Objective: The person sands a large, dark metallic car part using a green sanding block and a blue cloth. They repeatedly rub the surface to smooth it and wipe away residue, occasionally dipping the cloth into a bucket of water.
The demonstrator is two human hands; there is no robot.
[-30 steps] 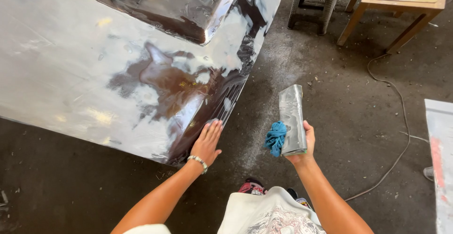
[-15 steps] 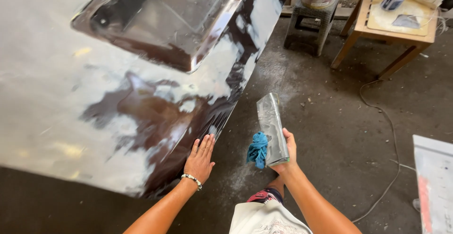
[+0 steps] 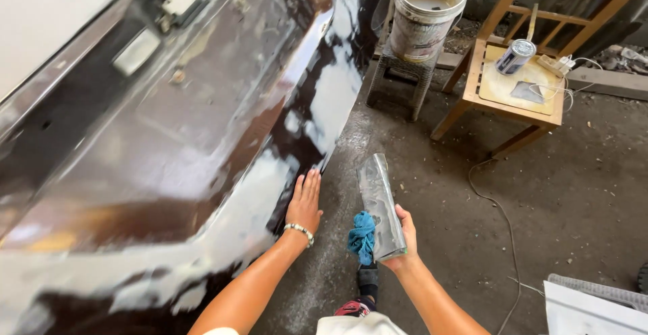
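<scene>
- Filling most of the left side of the view, a large glossy dark panel (image 3: 169,159) runs off the top, left and bottom edges, so its whole outline cannot be made out; pale reflections and whitish patches break up its surface.
- The small fittings near the panel's upper part are too blurred by glare to identify.
- The left hand (image 3: 305,203) lies flat on the panel's lower right edge, fingers straight and together, gripping nothing; a beaded bracelet (image 3: 299,231) circles the wrist.
- The right hand (image 3: 403,240) is closed around the lower end of a long grey sanding block (image 3: 380,207), which points up and away from the body; the fingers are mostly hidden behind it.
- A blue cloth (image 3: 362,237) is bunched against the block's left side in the same hold, just beside the left wrist but apart from it.
- The block is held off the panel, near its edge, over the concrete floor (image 3: 553,193).
- Further back, a pale bucket (image 3: 427,14) stands on a stool (image 3: 403,78), and a can (image 3: 515,57) stands on a wooden table (image 3: 513,98).
- A thin cable (image 3: 503,213) trails across the floor.
</scene>
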